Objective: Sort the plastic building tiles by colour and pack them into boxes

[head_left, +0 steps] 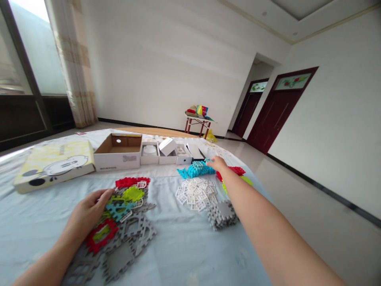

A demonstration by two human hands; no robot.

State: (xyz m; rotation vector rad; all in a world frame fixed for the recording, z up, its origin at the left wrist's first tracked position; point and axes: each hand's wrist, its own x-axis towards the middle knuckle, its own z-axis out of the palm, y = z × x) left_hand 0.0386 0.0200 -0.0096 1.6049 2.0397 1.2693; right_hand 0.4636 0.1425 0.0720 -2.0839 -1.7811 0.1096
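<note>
My right hand (217, 163) reaches to the far side of the table, its fingers closed on a small blue toothed tile (209, 160) over the pile of blue interlocking tiles (196, 169). My left hand (92, 208) is at the left edge of a mixed heap, fingers drawn together; whatever is between the fingertips cannot be made out. That heap holds grey toothed tiles (119, 258), a red frame tile (102, 235), a blue tile (120, 211), a lime-green tile (133, 194) and red tiles (127, 182).
White window-shaped pieces (197, 194) and stacked grey tiles (222, 214) lie mid-table. Red tiles (235, 171) and lime-green tiles (247, 180) are partly behind my right forearm. Behind stand a yellow-and-white box lid (56, 163), an open box (117, 161) and several small white boxes (149, 159).
</note>
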